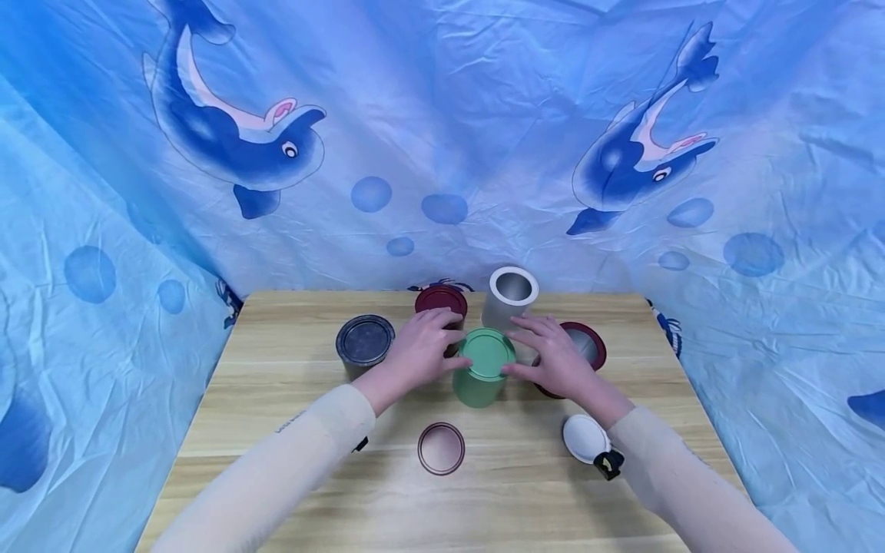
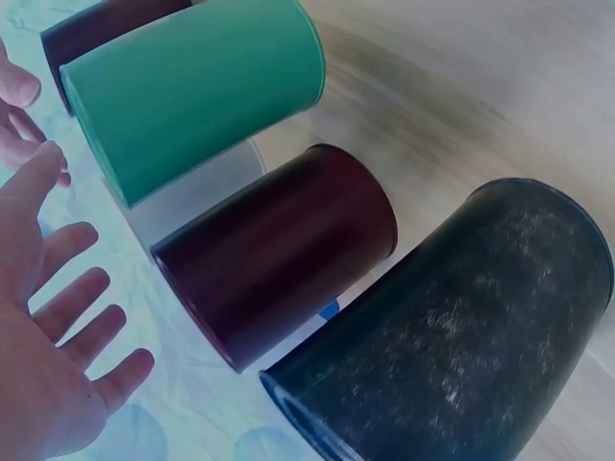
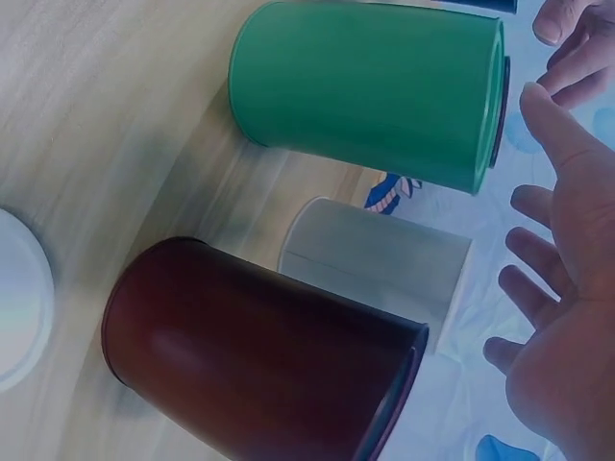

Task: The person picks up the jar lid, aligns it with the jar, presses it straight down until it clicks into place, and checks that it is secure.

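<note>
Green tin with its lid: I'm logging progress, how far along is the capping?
Done: green tin, dark tin and rear maroon tin look lidded. In hand: left hand and right hand flank the green tin. Left: open silver tin, loose maroon lid and white lid.

You have five tins standing on the table (image 1: 290, 476) — one green tin (image 1: 482, 376), one silver tin (image 1: 510, 296), one dark grey tin (image 1: 364, 344) and two dark red tins, the rear one (image 1: 441, 303) and the right one (image 1: 588, 349). Two loose lids lie nearer you — one dark red-rimmed lid (image 1: 441, 448), one white lid (image 1: 585, 438). Two hands are in view: your left hand (image 1: 418, 355) and your right hand (image 1: 556, 359).
</note>
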The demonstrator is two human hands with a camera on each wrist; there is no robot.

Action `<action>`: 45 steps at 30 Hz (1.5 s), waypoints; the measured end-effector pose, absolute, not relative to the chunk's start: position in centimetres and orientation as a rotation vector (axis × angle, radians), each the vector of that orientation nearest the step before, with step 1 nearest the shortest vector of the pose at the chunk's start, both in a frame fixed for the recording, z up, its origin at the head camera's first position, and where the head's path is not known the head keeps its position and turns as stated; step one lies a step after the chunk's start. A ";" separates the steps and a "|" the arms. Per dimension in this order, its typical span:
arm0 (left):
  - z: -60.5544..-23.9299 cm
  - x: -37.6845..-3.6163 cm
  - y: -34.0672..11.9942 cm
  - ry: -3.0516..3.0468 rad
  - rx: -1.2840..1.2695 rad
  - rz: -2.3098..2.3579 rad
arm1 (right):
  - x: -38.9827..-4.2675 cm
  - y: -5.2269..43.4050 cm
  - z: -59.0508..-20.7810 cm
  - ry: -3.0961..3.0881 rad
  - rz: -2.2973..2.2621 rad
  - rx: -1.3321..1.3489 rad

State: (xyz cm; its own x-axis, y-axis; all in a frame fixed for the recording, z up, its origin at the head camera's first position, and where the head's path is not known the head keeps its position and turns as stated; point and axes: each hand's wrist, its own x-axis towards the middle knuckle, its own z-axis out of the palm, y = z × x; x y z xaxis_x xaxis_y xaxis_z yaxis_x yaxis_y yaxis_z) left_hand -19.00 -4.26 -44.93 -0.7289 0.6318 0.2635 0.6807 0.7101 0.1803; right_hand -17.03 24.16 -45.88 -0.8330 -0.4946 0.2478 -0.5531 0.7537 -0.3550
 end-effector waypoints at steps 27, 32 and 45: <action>-42.8 -16.2 -6.3 -2.759 -1.176 -0.306 | -13.6 24.7 -44.4 -2.742 0.621 0.972; -42.8 -15.2 -7.2 -2.716 -1.226 -0.282 | -12.7 24.0 -44.4 -2.710 0.636 1.022; -43.2 -12.3 -8.3 -2.669 -1.270 -0.332 | -10.7 24.0 -45.1 -2.659 0.656 1.025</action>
